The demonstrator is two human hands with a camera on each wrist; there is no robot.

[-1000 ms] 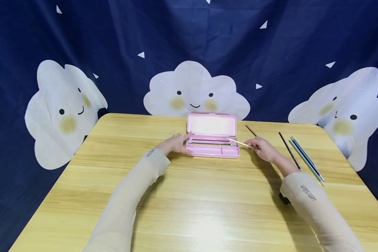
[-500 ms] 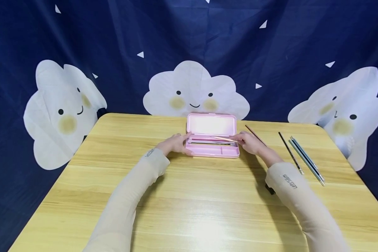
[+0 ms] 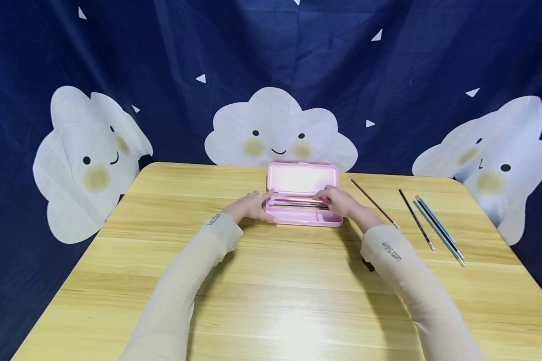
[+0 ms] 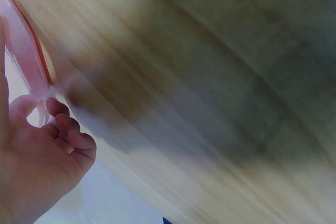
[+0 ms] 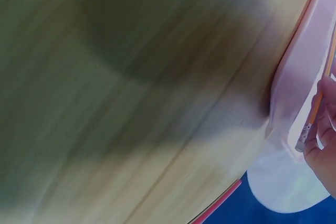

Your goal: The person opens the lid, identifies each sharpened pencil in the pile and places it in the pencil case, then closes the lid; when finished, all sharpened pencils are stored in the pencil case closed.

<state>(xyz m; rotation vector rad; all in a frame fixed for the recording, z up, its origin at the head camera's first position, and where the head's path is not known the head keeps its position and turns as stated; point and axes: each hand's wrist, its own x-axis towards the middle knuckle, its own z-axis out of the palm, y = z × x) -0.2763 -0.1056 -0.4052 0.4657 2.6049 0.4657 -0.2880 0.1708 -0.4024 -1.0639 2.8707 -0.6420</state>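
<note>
A pink pencil case (image 3: 293, 217) lies with its lid raised near the far edge of the table, several pencils (image 3: 293, 205) in its back compartment. My left hand (image 3: 250, 205) grips the case's left end, thumb at the back and fingers at the front. In the left wrist view those fingers (image 4: 68, 129) curl at the case's corner. Over the right end of the case, my right hand (image 3: 341, 202) pinches a pencil. The right wrist view shows this orange pencil (image 5: 315, 108) along the fingers, above the case. The hand hides part of it in the head view.
A brown pencil (image 3: 375, 203) lies to the right of the case. Beyond it are a black pencil (image 3: 416, 219) and a bunch of blue-grey pencils (image 3: 438, 228). A dark blue curtain (image 3: 176, 100) with clouds hangs behind the wooden table (image 3: 262, 291).
My right hand has moved left with the pencil, from beside the case to over its right end and down into it. The left hand has stayed on the case.
</note>
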